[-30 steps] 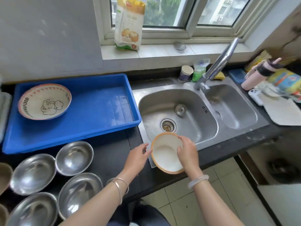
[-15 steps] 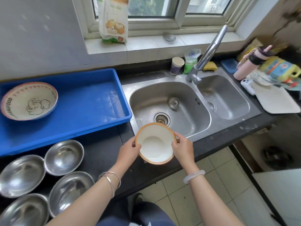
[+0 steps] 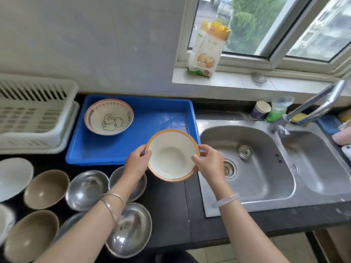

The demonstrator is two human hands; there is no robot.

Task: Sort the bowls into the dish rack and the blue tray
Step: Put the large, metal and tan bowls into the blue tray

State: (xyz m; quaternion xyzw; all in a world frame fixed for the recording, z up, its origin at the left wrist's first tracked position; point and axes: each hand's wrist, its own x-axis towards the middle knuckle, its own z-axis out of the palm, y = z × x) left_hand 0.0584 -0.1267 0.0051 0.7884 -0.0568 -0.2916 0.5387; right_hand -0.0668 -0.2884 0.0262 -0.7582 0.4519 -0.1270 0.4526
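Orange-rimmed cream bowl (image 3: 171, 155): being held off the table (image 3: 169, 215), in front of the near right corner of the blue tray (image 3: 161, 114), just left of the sink (image 3: 266, 177). Its inside is facing the camera; its underside is hidden.

Left hand (image 3: 137, 162): gripping the bowl's left rim, thumb lying over the edge, the other fingers hidden behind the bowl. Two thin metal bangles are sitting on that wrist.

Right hand (image 3: 209, 163): gripping the right rim the same way, fingertips showing behind the edge. A pale bangle is sitting on that wrist.

Elephant-print bowl (image 3: 108, 116): lying in the tray's far left part, tilted.

White dish rack (image 3: 34, 114): standing left of the tray, cut off by the frame edge.

Steel bowls: one (image 3: 87, 189) lying in full view, one (image 3: 131, 228) partly covered by the left forearm, a third (image 3: 140, 183) mostly hidden under the left wrist.

Two tan bowls (image 3: 46, 188) (image 3: 31, 235) and a white bowl (image 3: 13, 178): sitting at the left, the white one cut off and blurred.

Faucet (image 3: 315, 105), paper cup (image 3: 260, 110) and a printed bag (image 3: 209, 50): standing behind the sink, the bag's print too blurred to read.
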